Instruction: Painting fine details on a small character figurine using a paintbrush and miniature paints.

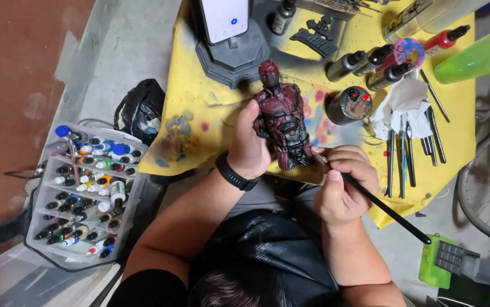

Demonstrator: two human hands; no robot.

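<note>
My left hand (249, 146) grips a dark red and black humanoid figurine (282, 116) by its side, holding it upright above the yellow-covered table (199, 91). A black band sits on that wrist. My right hand (344, 185) pinches a thin black-handled brush (387, 210), whose tip meets the figurine's lower leg. The brush handle slants down to the right.
A clear rack of several small paint bottles (86, 187) stands at the left. On the table are a phone on a grey stand (228, 40), dark dropper bottles (364, 62), a round jar (350, 105), tissue, several metal tools (409, 148) and a green bottle (472, 57). A bicycle wheel (489, 182) is at right.
</note>
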